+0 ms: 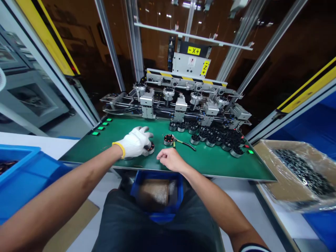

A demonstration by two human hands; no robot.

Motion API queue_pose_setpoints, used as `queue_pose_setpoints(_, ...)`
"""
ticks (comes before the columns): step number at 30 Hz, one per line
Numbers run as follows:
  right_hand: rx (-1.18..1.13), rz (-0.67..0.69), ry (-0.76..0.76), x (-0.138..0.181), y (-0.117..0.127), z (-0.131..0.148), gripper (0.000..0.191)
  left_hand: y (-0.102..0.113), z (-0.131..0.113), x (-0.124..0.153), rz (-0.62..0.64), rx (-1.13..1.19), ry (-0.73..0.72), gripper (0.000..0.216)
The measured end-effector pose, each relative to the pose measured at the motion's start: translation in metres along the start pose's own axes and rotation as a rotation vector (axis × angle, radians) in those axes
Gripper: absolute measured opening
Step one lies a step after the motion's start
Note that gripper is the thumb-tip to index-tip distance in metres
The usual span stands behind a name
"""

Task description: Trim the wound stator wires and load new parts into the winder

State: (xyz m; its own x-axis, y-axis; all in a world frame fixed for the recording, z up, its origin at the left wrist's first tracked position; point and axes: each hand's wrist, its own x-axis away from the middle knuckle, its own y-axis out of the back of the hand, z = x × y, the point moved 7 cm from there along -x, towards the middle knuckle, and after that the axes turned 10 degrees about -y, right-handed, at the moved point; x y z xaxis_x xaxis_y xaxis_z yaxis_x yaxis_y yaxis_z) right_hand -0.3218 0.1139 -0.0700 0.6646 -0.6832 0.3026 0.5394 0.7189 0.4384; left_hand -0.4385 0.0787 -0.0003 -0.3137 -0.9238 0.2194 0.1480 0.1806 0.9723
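My left hand (136, 141), in a white knit glove with a yellow cuff, is closed around a wound motor stator (150, 148) on the green worktop (123, 123). Its fingers partly cover the ring. Bare, my right hand (170, 158) hovers near the front edge with fingers curled together; whether anything small is in them is hidden. Just beyond it, a second motor stator (168, 140) with copper windings lies flat. Touching or very near that stator are the jaws of cutting pliers (185, 142) with green and black handles.
Several black-topped stators (210, 140) crowd the right of the worktop. Behind stands a fixture with metal clamps (181, 105). A blue bin (159, 213) sits below the front edge, a blue crate (21, 150) at left, and a plastic-lined carton (273, 147) of dark parts at right.
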Motion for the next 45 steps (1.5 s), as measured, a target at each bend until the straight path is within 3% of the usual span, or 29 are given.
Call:
queue_pose_setpoints(6,-0.085,0.083,-0.003,0.027,0.019,-0.012,0.014,0.010,0.010,0.017,0.045,0.047,0.039,0.027)
queue_pose_setpoints(12,-0.190,-0.170,-0.117,0.010,0.074,-0.031,0.009,0.034,-0.007,-0.009,-0.052,0.061,0.187,0.053)
queue_pose_setpoints(17,-0.163,-0.238,-0.193,-0.009,0.060,-0.029,0.019,0.015,-0.037,-0.041,-0.032,0.004,0.259,0.037)
queue_pose_setpoints(21,-0.096,-0.275,-0.216,-0.013,0.051,-0.026,0.025,0.001,-0.053,-0.038,-0.071,0.014,0.158,0.038)
queue_pose_setpoints(24,-0.056,-0.254,-0.244,-0.014,0.050,-0.027,0.026,0.004,-0.059,-0.028,-0.096,0.044,0.060,0.034)
queue_pose_setpoints(28,-0.007,-0.206,-0.256,-0.014,0.050,-0.029,0.021,0.028,-0.051,-0.025,-0.210,-0.003,0.088,0.036)
queue_pose_setpoints(31,0.033,-0.215,-0.233,-0.013,0.051,-0.029,0.018,0.038,-0.044,-0.038,-0.237,-0.051,0.132,0.042)
queue_pose_setpoints(36,0.067,-0.205,-0.184,-0.004,0.053,-0.031,0.002,0.025,-0.042,-0.064,-0.143,-0.028,0.069,0.030)
queue_pose_setpoints(40,0.048,-0.208,-0.112,0.013,0.064,-0.034,0.018,0.016,-0.036,-0.068,-0.093,-0.010,0.027,0.024)
queue_pose_setpoints(45,-0.054,-0.223,-0.001,0.049,0.085,-0.038,0.019,0.021,-0.038,-0.056,-0.128,-0.058,0.012,0.021)
